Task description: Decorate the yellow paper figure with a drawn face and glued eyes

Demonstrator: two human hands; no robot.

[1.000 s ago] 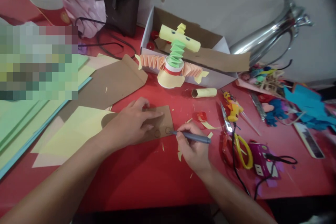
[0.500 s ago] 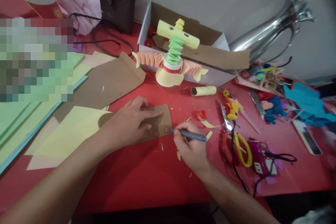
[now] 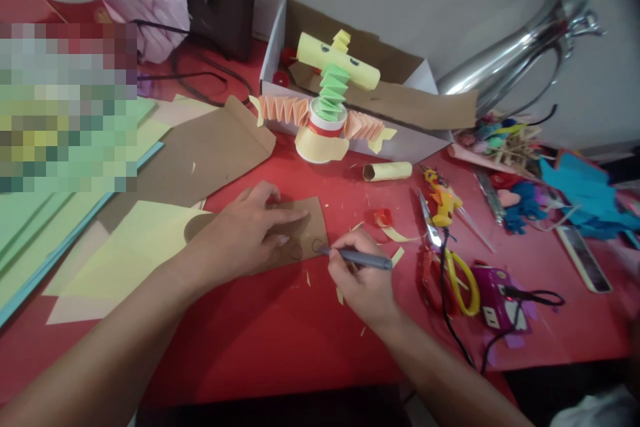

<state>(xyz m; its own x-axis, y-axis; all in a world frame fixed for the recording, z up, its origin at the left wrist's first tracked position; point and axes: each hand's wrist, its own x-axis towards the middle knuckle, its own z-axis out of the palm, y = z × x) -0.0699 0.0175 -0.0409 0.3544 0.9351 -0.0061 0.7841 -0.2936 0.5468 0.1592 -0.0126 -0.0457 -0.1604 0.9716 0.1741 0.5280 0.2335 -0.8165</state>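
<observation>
My left hand [image 3: 245, 230] lies over a small brown piece of card [image 3: 309, 217], index finger stretched out and pressing on it. In my right hand [image 3: 364, 280] is a grey pen [image 3: 365, 259], pinched between thumb and fingers, its tip on the card's right edge. Two small drawn circles show on the card near that tip. Behind the card stands a paper figure [image 3: 327, 121] built on a paper cup, with folded orange arms, a green folded neck and a yellow tube head.
Scissors with yellow and red handles [image 3: 463, 283], a glue gun [image 3: 443, 203] and a purple power block [image 3: 500, 297] with cables lie to the right. Behind are a yellow paper tube [image 3: 387, 171] and a cardboard box [image 3: 400, 117]. Yellow sheets [image 3: 130, 247] spread at left.
The pen tip has shifted very slightly around the right-hand circle, whose outline looks darker. My left hand stays on the card; the whole view has shifted slightly.
</observation>
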